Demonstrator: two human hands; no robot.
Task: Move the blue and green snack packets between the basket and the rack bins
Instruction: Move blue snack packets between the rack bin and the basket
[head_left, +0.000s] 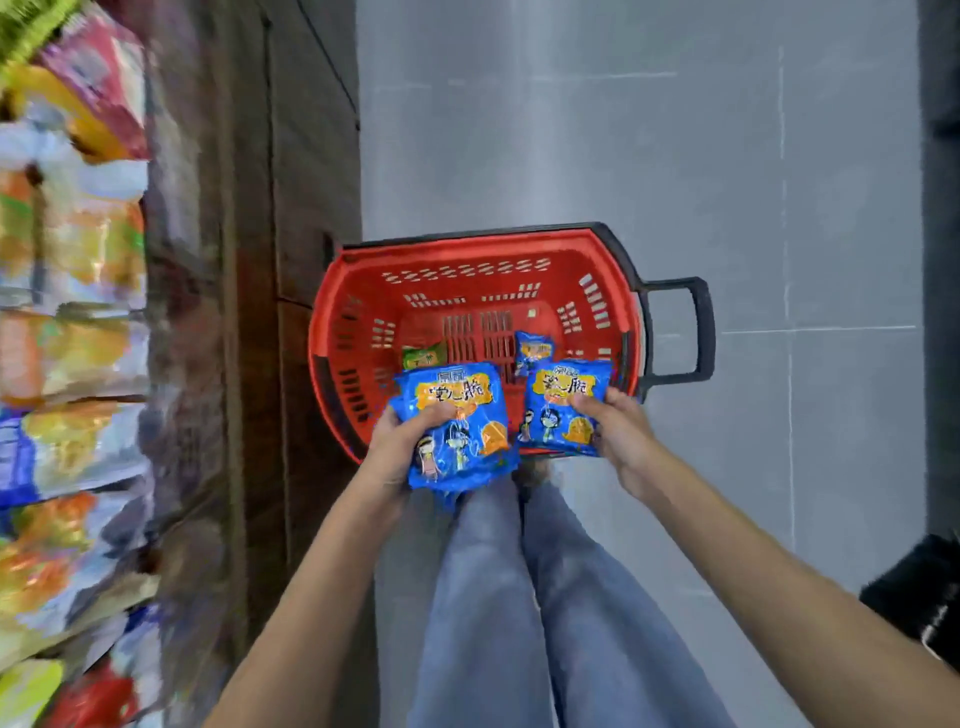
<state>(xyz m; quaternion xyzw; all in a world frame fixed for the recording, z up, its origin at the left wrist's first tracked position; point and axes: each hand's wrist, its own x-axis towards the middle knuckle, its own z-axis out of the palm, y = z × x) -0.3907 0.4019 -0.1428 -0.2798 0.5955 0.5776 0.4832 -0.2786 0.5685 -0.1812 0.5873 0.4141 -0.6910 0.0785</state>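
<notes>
Above the near rim of the red basket (467, 243), I had the left hand (400, 441) gripping blue packets (452, 387) and the right hand (618, 421) gripping a single blue packet (563, 387). Rack bins (72, 260) lay at frame left, nearer the left hand; a green packet (423, 356) lay inside the basket.
</notes>
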